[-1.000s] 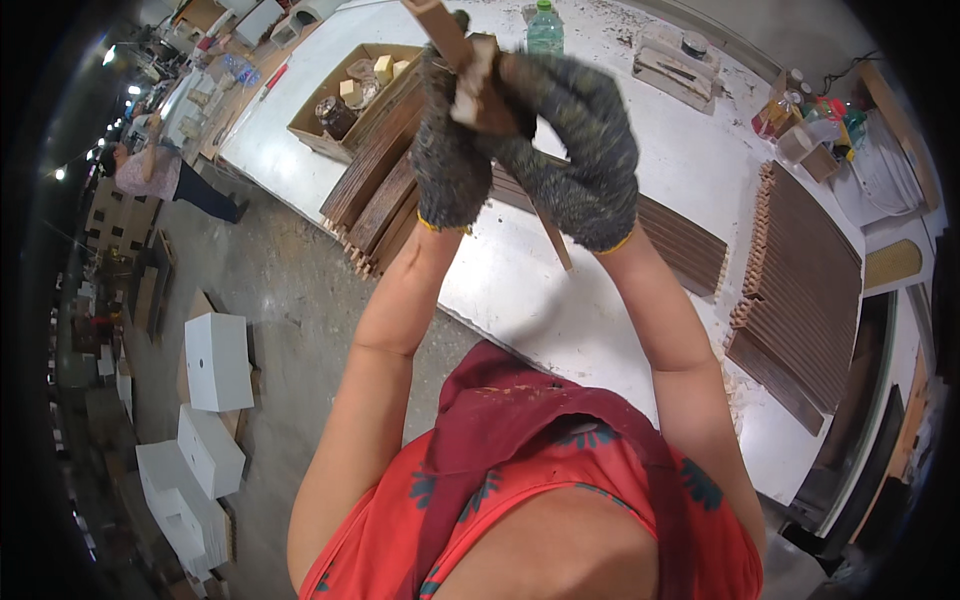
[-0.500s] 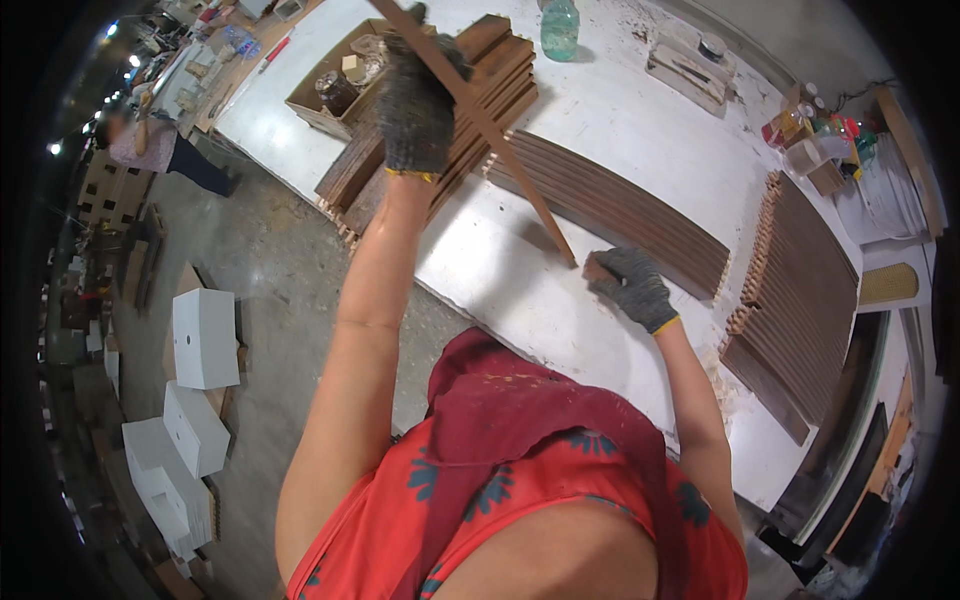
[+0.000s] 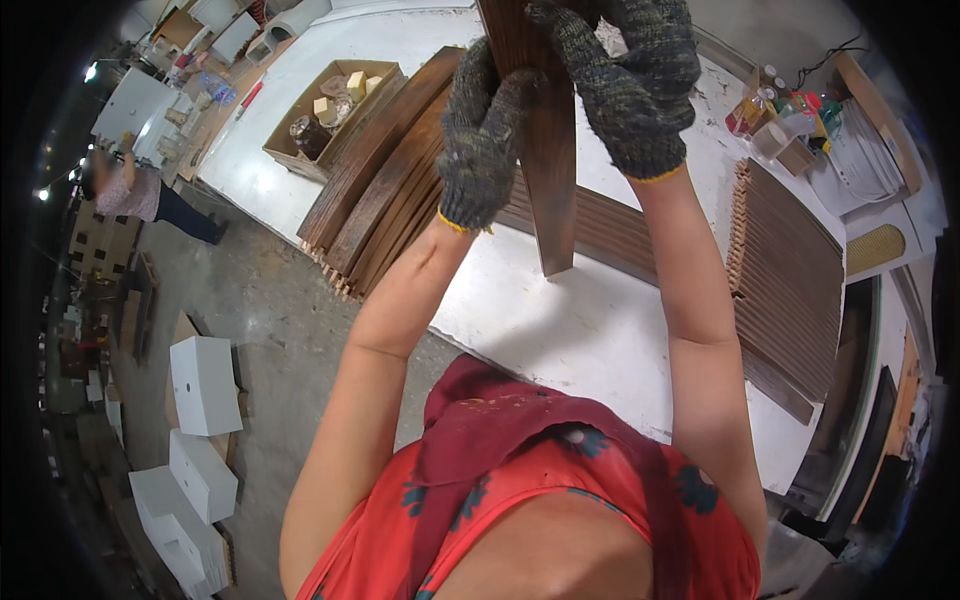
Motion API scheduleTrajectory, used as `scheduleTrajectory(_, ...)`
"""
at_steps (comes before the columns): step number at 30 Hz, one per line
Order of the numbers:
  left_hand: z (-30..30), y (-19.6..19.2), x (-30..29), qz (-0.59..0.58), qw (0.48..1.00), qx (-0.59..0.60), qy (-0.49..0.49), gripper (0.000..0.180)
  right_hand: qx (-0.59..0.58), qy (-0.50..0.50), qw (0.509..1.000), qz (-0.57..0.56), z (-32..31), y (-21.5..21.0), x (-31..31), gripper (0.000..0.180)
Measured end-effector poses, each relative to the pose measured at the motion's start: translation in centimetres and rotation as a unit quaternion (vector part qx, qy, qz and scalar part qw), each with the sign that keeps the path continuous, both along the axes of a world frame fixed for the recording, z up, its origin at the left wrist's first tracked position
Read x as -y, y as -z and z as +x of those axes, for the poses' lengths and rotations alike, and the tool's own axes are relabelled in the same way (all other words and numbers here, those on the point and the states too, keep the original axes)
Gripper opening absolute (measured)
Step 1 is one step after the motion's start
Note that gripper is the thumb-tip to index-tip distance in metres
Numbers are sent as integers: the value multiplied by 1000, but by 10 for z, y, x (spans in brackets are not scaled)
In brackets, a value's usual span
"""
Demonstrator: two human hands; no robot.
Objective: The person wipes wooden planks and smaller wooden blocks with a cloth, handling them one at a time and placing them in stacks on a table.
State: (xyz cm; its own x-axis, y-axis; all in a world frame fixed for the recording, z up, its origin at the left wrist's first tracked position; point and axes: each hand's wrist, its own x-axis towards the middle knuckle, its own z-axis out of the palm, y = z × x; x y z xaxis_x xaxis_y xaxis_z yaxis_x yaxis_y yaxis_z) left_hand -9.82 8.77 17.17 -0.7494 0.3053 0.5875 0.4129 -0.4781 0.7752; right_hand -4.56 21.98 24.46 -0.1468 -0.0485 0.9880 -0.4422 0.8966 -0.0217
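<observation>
A dark brown wooden board (image 3: pixel 556 215) stands upright before me, its lower end at the white tabletop and its top beyond the upper edge of the view. My left hand (image 3: pixel 483 145), in a dark knitted glove, is closed round its left side. On its upper right side my gloved right hand (image 3: pixel 640 95) grips the board, thumb across the near face; the other fingertips are cut off or hidden. Any small block in the right palm cannot be made out. To the left lies a stack of brown boards (image 3: pixel 385 185), and behind the held board a row of slats (image 3: pixel 620 232).
Another row of brown boards (image 3: pixel 790 280) lies at the right of the white table (image 3: pixel 500 300). A cardboard box (image 3: pixel 345 125) holds a jar and pale blocks. Bottles (image 3: pixel 755 108) crowd the far right. White boxes (image 3: pixel 205 385) sit on the floor at left; another person (image 3: pixel 135 190) stands beyond.
The board has turned from a slanted, edge-on pose to upright with its broad face showing. My right hand has risen from low beside a small brown block to the board's upper part.
</observation>
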Motion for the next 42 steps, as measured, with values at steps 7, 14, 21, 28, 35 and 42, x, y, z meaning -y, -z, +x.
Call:
scheduleTrajectory(7, -58, 32, 11, -96, 925, -328, -165, 35, 105, -15, 994, -34, 8, 108, -3, 47)
scheduleTrajectory(14, -55, 11, 3, 12, 1000, 28, 0, 40, 470, -14, 875, -114, 101, 303, -13, 33)
scheduleTrajectory(21, -66, 37, -18, -30, 998, 21, 47, 39, 594, -18, 804, -25, 132, 296, -24, 35)
scheduleTrajectory(28, -1, 193, -28, -282, 928, 224, 99, 37, 606, -16, 785, -128, 150, 294, -15, 34)
scheduleTrajectory(35, 23, 197, -19, -164, 857, 454, 182, 33, 599, -152, 618, -486, 231, 276, 6, 38)
scheduleTrajectory(42, 54, 212, -21, -30, 788, 566, 240, 38, 398, -138, 619, -664, 246, 249, 3, 51)
